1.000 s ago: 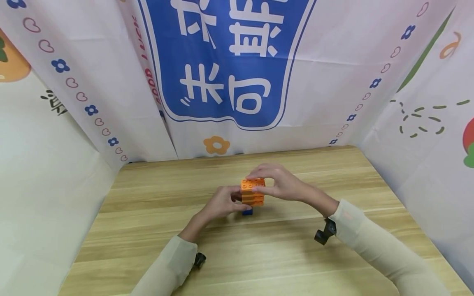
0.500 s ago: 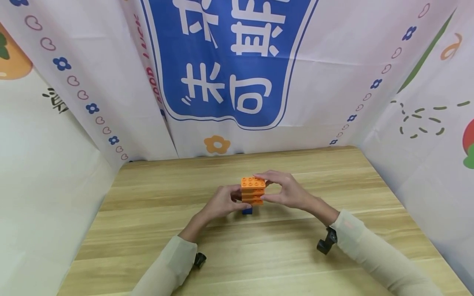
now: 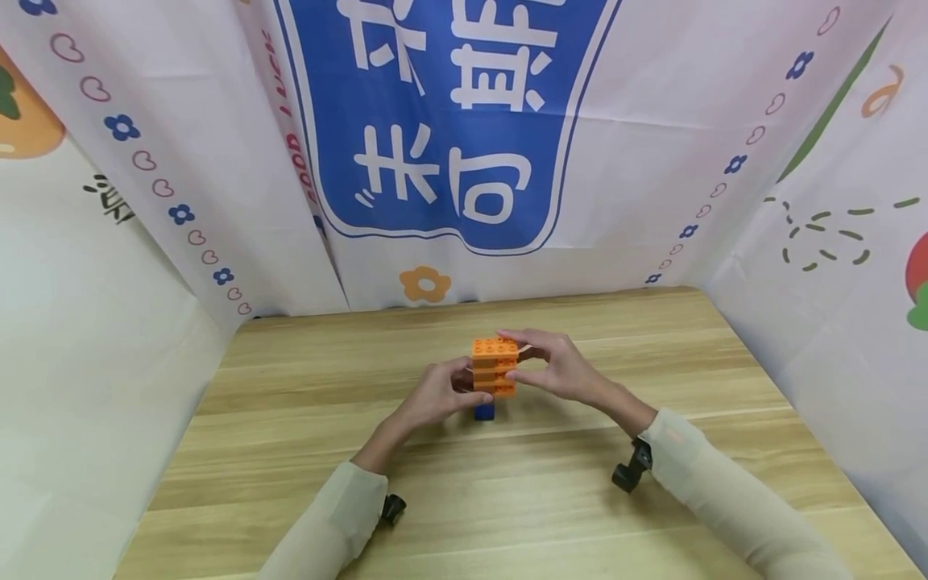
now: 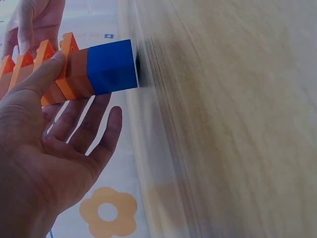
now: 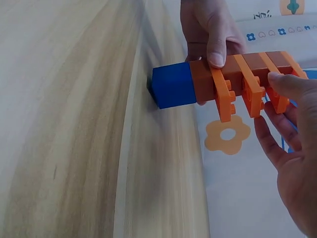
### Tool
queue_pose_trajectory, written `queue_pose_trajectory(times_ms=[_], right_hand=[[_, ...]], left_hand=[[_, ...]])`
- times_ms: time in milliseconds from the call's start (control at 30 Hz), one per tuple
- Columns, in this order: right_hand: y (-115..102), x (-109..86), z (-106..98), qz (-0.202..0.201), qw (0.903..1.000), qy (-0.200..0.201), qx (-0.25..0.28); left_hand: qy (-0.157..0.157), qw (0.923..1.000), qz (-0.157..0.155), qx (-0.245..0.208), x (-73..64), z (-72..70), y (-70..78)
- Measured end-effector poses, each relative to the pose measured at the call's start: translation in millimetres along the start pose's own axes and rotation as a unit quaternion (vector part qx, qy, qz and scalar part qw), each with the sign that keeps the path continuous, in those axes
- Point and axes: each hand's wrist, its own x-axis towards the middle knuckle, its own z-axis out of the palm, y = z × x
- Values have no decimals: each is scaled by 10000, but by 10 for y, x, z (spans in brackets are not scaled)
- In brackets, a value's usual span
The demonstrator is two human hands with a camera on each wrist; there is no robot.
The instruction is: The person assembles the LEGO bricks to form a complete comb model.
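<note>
A toy building-brick tower stands upright between my hands. At its base is a blue block (image 4: 113, 68), its lower end close over the table. Above that, brown blocks (image 5: 200, 79) alternate with wider orange plates (image 5: 223, 99) that jut out to the right. The studded top plate (image 3: 495, 348) faces up in the head view. With thumb in front and fingers behind, my left hand (image 3: 437, 395) grips the tower low, just above the blue block. My right hand (image 3: 569, 372) pinches the upper orange plates from the right, thumb in front; its fingertips are partly hidden behind them.
The wood-grain table (image 3: 304, 451) meets a printed white cloth (image 3: 616, 201) at the back, and cloth walls rise on both sides. A small black camera (image 3: 632, 467) hangs at the right cuff, another camera (image 3: 393, 509) at the left.
My right hand has drawn back from over the top plate to the tower's right side. The orange part sits slightly higher in view, with more of the blue block showing.
</note>
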Motion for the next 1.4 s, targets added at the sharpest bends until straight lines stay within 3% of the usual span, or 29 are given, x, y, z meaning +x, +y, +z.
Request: queue_pose_trajectory(times_ms=[267, 600, 767, 967, 1167, 1400], right_hand=[[51, 119, -59, 783, 9965, 198, 234], [214, 277, -109, 1818, 9806, 389, 619], [307, 367, -105, 2159, 9720, 326, 874], [427, 432, -70, 2622, 9524, 184, 1546], [531, 471, -47, 2920, 9418, 137, 1662], [641, 491, -25, 3269, 9306, 129, 1642]], left_hand=[[233, 9990, -259, -283, 68, -46, 61], [250, 9944, -603, -835, 150, -126, 25], [131, 9874, -852, -1330, 197, -165, -36], [91, 9764, -1244, -1760, 245, -202, -88], [95, 9628, -1640, -2146, 291, -214, -133], [31, 9587, -1768, -2230, 328, -230, -184]])
